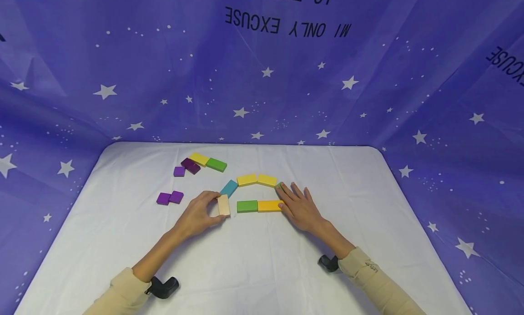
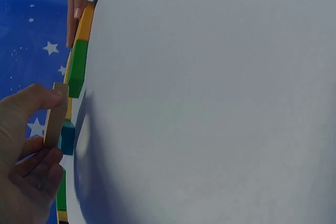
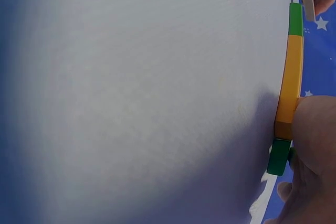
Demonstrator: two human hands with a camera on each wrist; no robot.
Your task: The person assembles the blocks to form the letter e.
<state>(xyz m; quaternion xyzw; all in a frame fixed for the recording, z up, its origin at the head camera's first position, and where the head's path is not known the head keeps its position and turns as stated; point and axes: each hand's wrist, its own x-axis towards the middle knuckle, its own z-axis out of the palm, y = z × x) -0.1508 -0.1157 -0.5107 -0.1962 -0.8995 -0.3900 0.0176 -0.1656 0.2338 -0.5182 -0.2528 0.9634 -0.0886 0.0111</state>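
A plain wooden block (image 1: 224,205) is pinched between the thumb and fingers of my left hand (image 1: 198,215), near the lower end of a teal block (image 1: 229,188). In the left wrist view the wooden block (image 2: 56,115) looks raised off the table. Two yellow blocks (image 1: 247,180) form the top of an arch beside the teal one. Below them, a green block (image 1: 247,206) and an orange block (image 1: 269,206) lie end to end. My right hand (image 1: 300,210) rests with fingers spread at the right side, touching the orange block and partly hiding another green block (image 1: 279,186).
At the back left lie a yellow block (image 1: 199,159), a green block (image 1: 216,165), dark purple blocks (image 1: 190,165) and a small purple block (image 1: 179,171). Two more purple blocks (image 1: 163,198) are left of my left hand. A blue star-patterned cloth (image 1: 245,87) hangs behind the white table (image 1: 262,269).
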